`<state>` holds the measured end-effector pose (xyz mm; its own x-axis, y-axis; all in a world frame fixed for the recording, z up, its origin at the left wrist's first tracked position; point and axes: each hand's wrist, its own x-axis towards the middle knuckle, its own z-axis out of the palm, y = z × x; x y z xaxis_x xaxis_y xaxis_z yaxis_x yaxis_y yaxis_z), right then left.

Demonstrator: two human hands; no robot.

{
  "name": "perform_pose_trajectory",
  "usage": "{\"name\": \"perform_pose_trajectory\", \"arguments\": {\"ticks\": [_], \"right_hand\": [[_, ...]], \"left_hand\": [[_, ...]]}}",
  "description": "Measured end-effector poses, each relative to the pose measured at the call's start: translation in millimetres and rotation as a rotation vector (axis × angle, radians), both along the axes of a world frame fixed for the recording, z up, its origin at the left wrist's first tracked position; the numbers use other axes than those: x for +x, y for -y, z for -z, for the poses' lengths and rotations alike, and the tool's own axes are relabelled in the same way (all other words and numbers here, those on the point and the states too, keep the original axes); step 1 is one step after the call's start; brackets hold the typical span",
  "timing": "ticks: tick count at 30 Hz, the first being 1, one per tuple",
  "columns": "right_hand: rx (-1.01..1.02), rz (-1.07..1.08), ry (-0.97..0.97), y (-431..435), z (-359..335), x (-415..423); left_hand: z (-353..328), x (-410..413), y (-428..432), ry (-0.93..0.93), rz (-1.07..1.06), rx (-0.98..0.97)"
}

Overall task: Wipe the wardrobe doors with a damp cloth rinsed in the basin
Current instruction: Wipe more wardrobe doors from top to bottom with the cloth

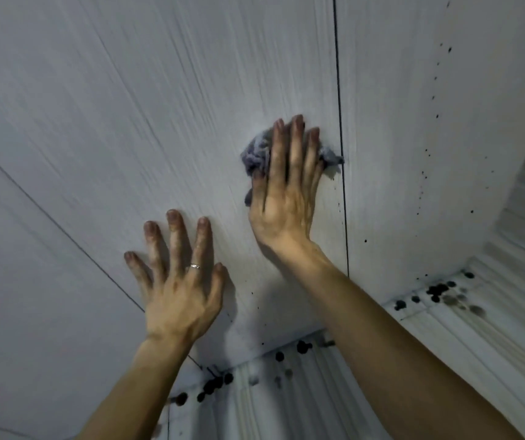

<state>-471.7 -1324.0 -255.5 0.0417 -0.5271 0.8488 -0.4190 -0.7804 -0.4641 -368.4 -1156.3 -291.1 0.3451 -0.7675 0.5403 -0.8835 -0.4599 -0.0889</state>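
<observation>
Across nearly the whole view, the pale, grained wardrobe doors (159, 122), with a thin dark seam (339, 90) running down between the middle panel and the one to its right. Along the lower right, a pale striped floor (464, 360) meeting the foot of the doors. Scattered on that floor close to the doors, dark round blotches (436, 290). Higher up, on the right-hand panel, a trail of small dark specks (436, 115).

Reaching up from the bottom edge, two bare forearms. Left hand (180, 281) laid flat on the middle panel, fingers straight and spread wide, grasping nothing, only pressing the surface. Right hand (283, 192) higher and further right, just left of the seam, fingers straight and close together, not curled, pressing the cloth against the door. Cloth (256, 154) bunched and grey-blue, trapped between palm and panel, showing past the fingers on both sides, its right edge reaching the seam. Fingertips of both hands darkened with grime. Smallest of all, a thin silver ring (195, 266) on the left hand's finger next to the thumb.
</observation>
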Motion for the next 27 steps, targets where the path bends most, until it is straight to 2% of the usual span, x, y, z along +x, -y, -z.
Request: {"name": "perform_pose_trajectory", "arguments": {"ticks": [3, 5, 7, 10, 12, 15, 16, 18, 20, 24, 26, 27], "right_hand": [[0.028, 0.033, 0.086, 10, 25, 1], [0.221, 0.080, 0.172, 4, 81, -2], [0.495, 0.089, 0.344, -7, 134, -5], [0.695, 0.092, 0.581, -11, 142, 7], [0.620, 0.133, 0.603, -9, 107, 16], [0.280, 0.120, 0.438, 4, 55, 17], [0.223, 0.120, 0.426, 7, 48, 16], [0.251, 0.121, 0.443, 7, 65, 18], [0.506, 0.074, 0.592, -6, 102, 19], [1.189, -0.045, 1.234, -13, 147, 4], [1.326, -0.085, 1.494, -5, 152, 0], [1.351, -0.085, 1.532, -1, 147, -1]], "left_hand": [[-1, -3, 2, 0.023, 0.027, -0.008], [-3, -3, 5, 0.063, 0.061, 0.006], [-5, -3, 6, 0.105, 0.081, 0.023], [-8, -3, 7, 0.126, 0.081, 0.023], [-7, -1, 7, 0.123, 0.077, 0.025], [-2, 1, 10, 0.134, 0.088, 0.025], [-1, 2, 12, 0.135, 0.084, 0.032], [0, 4, 13, 0.130, 0.089, 0.036], [1, 5, 13, 0.126, 0.099, 0.033], [-2, 1, 11, 0.092, 0.102, 0.043], [-4, 1, 10, 0.086, 0.093, 0.041], [-4, 1, 10, 0.093, 0.096, 0.036]]}}
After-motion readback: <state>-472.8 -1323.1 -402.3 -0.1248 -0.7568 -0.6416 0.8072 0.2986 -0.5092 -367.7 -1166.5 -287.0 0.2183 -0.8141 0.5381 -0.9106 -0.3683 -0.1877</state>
